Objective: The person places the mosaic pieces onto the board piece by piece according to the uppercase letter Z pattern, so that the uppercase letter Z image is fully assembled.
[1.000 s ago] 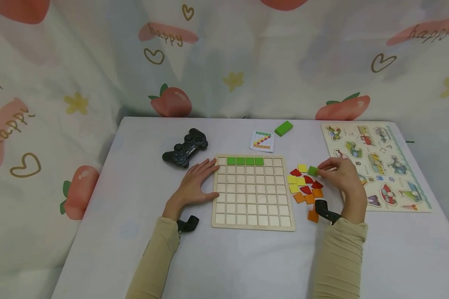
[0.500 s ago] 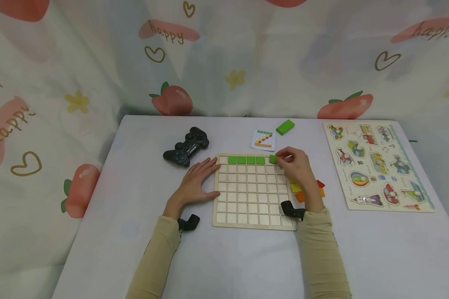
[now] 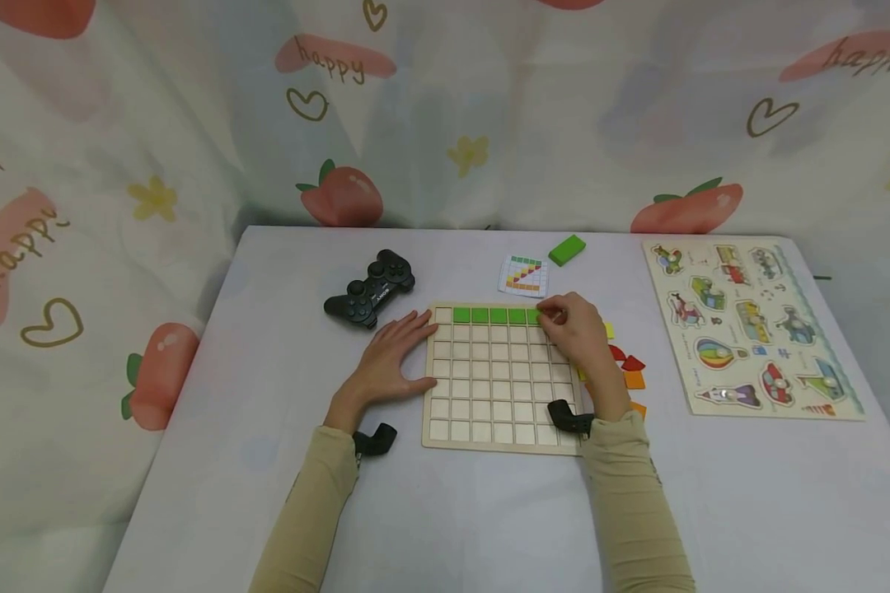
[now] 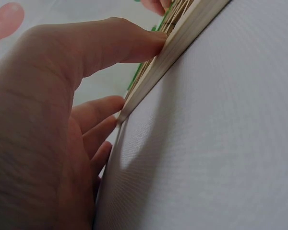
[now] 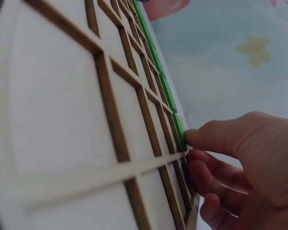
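A wooden grid board (image 3: 501,452) lies on the table with a row of green square tiles (image 3: 490,315) in its far row. My left hand (image 3: 386,362) rests at the board's left edge, fingers spread; in the left wrist view the thumb (image 4: 139,45) touches the wooden rim. At the right end of the row, my right hand (image 3: 580,333) holds a green tile (image 3: 532,317) at its cell. In the right wrist view, that hand's thumb (image 5: 209,135) is on the tile (image 5: 178,130) and the other fingers are curled beside it.
Red quarter-shaped pieces (image 3: 634,363), orange tiles (image 3: 634,380) and yellow tiles lie right of the board, partly behind the right arm. A pattern card (image 3: 523,276), a green block (image 3: 567,249), a black game controller (image 3: 371,288) and a picture puzzle board (image 3: 756,329) lie around.
My right hand has carried a green tile from the loose pieces leftward to the board's far row, where the tile now sits beside the other green ones. The left hand has stayed put.
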`<state>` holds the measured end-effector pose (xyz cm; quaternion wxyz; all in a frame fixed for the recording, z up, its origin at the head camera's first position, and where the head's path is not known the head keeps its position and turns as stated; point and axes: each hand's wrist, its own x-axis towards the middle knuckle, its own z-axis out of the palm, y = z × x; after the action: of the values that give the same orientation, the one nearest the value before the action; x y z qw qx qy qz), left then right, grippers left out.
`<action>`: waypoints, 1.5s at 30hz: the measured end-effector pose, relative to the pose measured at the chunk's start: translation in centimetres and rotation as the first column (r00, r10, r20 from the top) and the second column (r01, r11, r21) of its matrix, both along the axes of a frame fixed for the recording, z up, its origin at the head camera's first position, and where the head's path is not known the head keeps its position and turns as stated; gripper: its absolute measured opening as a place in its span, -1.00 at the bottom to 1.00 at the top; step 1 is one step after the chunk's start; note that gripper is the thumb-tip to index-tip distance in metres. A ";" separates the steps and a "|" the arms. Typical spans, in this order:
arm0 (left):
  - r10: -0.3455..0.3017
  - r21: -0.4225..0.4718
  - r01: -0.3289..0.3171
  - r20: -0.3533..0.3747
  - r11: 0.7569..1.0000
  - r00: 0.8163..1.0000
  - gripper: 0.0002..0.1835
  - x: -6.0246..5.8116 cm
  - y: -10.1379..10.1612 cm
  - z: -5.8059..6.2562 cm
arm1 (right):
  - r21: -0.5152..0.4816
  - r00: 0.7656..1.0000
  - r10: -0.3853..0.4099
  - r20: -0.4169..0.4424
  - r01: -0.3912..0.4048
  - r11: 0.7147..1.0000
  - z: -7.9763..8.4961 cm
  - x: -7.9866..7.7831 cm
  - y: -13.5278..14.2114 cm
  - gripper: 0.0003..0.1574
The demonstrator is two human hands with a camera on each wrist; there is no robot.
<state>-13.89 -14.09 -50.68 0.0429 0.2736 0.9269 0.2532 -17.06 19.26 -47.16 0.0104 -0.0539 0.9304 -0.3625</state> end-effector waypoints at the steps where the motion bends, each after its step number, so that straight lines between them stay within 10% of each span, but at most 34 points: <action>1: 0.000 -0.007 0.000 -0.001 1.000 1.000 -0.04 0.0 0.0 0.0 | 0.002 1.000 -0.007 -0.004 0.007 1.000 0.1 0.0 0.2 -0.68; 23: -0.002 0.003 0.002 -0.008 1.000 1.000 -0.04 -0.1 0.1 0.3 | 0.072 0.931 -0.091 0.354 0.070 0.995 3.7 2.0 9.3 -0.42; 38: -0.011 -0.003 0.011 -0.013 1.000 1.000 -0.04 -0.2 0.4 0.2 | 0.098 0.952 -0.206 0.228 0.188 0.977 3.3 1.8 7.7 -0.66; 45: -0.001 -0.007 0.001 -0.004 1.000 1.000 -0.04 0.0 0.2 0.2 | -0.128 0.995 -0.008 0.103 0.021 0.992 3.0 1.5 3.2 -0.72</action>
<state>-13.89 -13.90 -50.46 0.0419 0.2743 0.9278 0.2493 -15.58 22.48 -44.15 0.0519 -0.0293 0.9037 -0.4239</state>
